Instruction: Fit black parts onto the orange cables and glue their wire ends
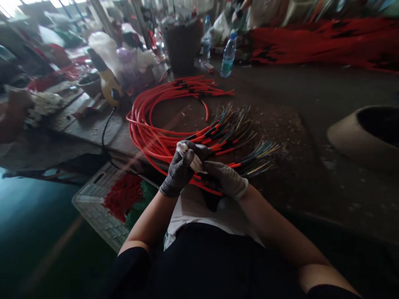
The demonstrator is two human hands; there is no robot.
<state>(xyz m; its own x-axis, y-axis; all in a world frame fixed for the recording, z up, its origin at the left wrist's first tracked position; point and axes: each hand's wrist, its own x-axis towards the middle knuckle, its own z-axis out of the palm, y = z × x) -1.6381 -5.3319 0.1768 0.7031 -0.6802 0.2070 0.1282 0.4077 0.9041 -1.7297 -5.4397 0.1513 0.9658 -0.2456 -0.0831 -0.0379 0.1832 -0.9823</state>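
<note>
Both my hands wear grey work gloves and meet over the near edge of the table. My left hand [178,172] is closed around a small white piece [196,163], too blurred to name its kind. At its right end, the fingers of my right hand [229,178] are pinched together on it. Just beyond my hands lies a looped bundle of red cables [137,120]. The cables' stripped ends fan out to the right as thin multicoloured wires [262,151], with black and orange-red sleeves behind them.
A plastic crate [93,203] with red and green material stands below left. On the table are a yellow-handled tool [109,87] with a black cord, a dark bucket [181,45], a water bottle [228,58], a round tub [346,133] and a red pile [311,41]. Another person's hand [238,14] shows at the back.
</note>
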